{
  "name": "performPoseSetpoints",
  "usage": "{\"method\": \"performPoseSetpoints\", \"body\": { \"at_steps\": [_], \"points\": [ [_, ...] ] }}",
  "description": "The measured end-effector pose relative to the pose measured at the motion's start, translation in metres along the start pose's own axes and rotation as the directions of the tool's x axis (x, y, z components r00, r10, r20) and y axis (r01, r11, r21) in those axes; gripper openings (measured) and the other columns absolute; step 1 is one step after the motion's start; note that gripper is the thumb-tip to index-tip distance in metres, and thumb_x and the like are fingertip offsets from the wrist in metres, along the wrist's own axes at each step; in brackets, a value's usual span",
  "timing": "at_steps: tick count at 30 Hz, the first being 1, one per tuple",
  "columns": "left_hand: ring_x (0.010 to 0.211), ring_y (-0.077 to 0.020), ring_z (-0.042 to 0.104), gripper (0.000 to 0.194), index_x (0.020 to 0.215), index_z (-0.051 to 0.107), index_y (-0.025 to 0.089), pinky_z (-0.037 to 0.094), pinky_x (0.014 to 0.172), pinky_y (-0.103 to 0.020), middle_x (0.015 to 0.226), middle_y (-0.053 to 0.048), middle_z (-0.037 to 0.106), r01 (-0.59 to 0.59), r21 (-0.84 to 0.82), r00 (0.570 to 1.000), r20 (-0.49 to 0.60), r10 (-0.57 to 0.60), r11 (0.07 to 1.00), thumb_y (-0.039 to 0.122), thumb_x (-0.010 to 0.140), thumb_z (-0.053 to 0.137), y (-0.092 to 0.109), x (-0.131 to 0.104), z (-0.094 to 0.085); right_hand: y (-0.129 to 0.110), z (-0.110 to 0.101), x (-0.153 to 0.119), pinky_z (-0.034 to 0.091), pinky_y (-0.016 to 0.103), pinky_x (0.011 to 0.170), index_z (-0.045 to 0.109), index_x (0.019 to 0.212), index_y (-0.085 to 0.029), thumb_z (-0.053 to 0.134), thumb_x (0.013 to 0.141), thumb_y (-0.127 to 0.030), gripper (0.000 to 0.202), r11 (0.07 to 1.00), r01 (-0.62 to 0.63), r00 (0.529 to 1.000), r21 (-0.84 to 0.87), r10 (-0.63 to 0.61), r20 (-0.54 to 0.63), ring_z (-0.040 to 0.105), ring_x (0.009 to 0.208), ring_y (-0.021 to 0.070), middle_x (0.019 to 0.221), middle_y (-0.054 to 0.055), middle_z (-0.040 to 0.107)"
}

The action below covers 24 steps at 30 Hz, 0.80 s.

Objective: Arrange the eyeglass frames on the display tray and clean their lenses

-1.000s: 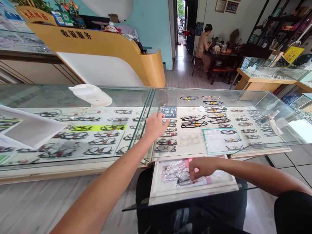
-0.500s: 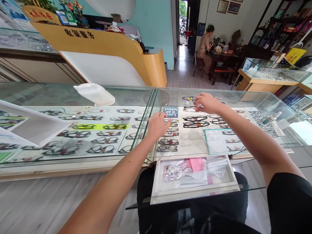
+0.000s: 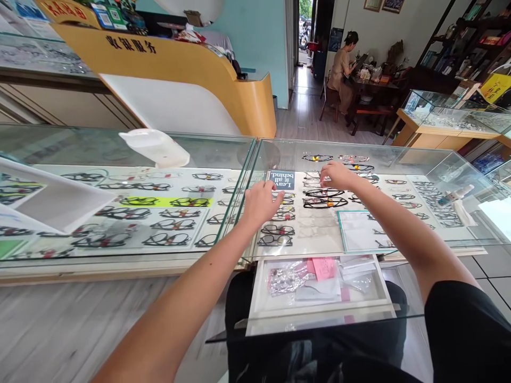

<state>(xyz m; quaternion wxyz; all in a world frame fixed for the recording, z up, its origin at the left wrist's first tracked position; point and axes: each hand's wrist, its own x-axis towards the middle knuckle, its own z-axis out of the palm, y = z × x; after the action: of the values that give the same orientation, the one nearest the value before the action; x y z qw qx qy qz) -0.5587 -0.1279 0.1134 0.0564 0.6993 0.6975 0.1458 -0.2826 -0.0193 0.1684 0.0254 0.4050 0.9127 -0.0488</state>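
Observation:
My left hand (image 3: 261, 202) rests on the glass counter near the seam between two cases, its fingers apart and holding nothing. To its right, my right hand (image 3: 337, 176) is bent downward over the eyeglasses, with its fingertips close to a pair in the upper rows; whether they grip anything is too small to tell. Just below that hand lie dark-framed glasses (image 3: 325, 202). A dark printed card (image 3: 283, 180) sits between my hands. Under my left hand's side are more glasses (image 3: 276, 240) in a column.
An open drawer (image 3: 319, 308) with plastic bags and pink paper juts toward me. A white tray (image 3: 155, 148) and a white box (image 3: 67, 205) stand on the left. A teal-edged panel (image 3: 365, 231) lies right. A person (image 3: 342, 72) sits farther back.
My right hand has moved slightly down, toward the glasses below it. My left hand stays in nearly the same place. The view has shifted a little.

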Motion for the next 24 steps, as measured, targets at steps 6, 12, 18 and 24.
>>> {"method": "performPoseSetpoints", "body": {
  "at_steps": [6,12,18,24],
  "points": [
    [0.122,-0.0393,0.064,0.033,0.118,0.062,0.02,0.048,0.102,-0.052,0.121,-0.017,0.069,0.005,-0.006,1.0,0.01,-0.004,1.0,0.046,0.108,0.045,0.0012,-0.0005,-0.0024,0.0002,-0.0015,0.0018,0.04,0.049,0.12,0.082,0.106,-0.021,0.066,0.098,-0.036,0.023,0.998,-0.05,0.998,0.044,0.048,0.039,0.056,0.141,0.0336,0.133,0.011,0.078],
    [0.121,-0.0392,0.064,0.032,0.117,0.063,0.019,0.049,0.101,-0.052,0.122,-0.018,0.069,0.006,0.004,1.0,0.001,-0.006,1.0,0.045,0.108,0.045,0.0006,-0.0002,-0.001,-0.0015,-0.003,0.0061,0.04,0.054,0.125,0.081,0.111,-0.025,0.067,0.097,-0.037,0.024,0.992,-0.123,0.988,0.029,0.12,0.093,0.049,0.155,0.036,0.144,0.009,0.075],
    [0.119,-0.0384,0.065,0.033,0.117,0.063,0.02,0.049,0.101,-0.052,0.121,-0.017,0.07,0.002,-0.006,1.0,0.004,-0.002,1.0,0.046,0.108,0.045,-0.0003,0.0006,0.0002,-0.0028,-0.0059,0.0032,0.041,0.053,0.125,0.081,0.11,-0.026,0.067,0.096,-0.039,0.024,0.992,-0.123,0.986,0.015,0.121,0.116,0.052,0.153,0.036,0.146,0.008,0.075],
    [0.121,-0.0391,0.064,0.033,0.117,0.063,0.019,0.049,0.101,-0.053,0.12,-0.018,0.069,0.006,0.016,1.0,-0.004,-0.006,1.0,0.045,0.108,0.044,0.0005,0.0007,0.0006,-0.0072,-0.0061,-0.0022,0.038,0.054,0.127,0.079,0.117,-0.023,0.064,0.098,-0.037,0.028,0.993,-0.118,0.985,0.001,0.117,0.124,0.049,0.156,0.0359,0.148,0.012,0.073]
  ]
}}
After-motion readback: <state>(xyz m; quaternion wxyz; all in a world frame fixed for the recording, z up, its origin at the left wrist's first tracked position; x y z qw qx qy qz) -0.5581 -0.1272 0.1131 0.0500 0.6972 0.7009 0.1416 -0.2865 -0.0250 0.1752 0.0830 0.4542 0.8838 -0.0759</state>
